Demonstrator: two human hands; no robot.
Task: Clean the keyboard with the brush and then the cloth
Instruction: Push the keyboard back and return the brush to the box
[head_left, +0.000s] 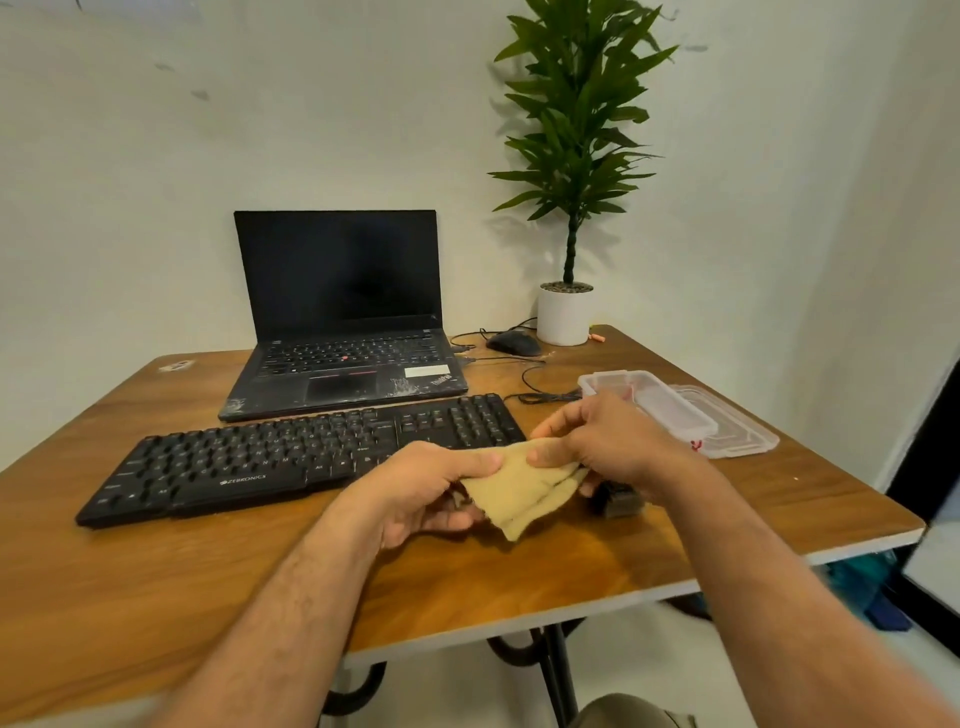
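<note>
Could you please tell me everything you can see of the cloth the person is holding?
The cloth is a small tan piece of soft, fleecy-looking fabric, folded or bunched, with a corner hanging down. It is held above the table, just in front of the keyboard's right end. The left hand pinches its left edge and the right hand grips its right side.

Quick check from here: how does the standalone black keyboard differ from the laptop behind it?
The keyboard lies flat and slanted across the table, nearest the hands; the laptop sits behind it, hinged open with its dark screen upright. The keyboard is wider and has a number pad at its right end; the laptop's keys are fewer, with a trackpad and red accents. A white sticker shows on the laptop, pale lettering on the keyboard's front edge. Both are black.
</note>
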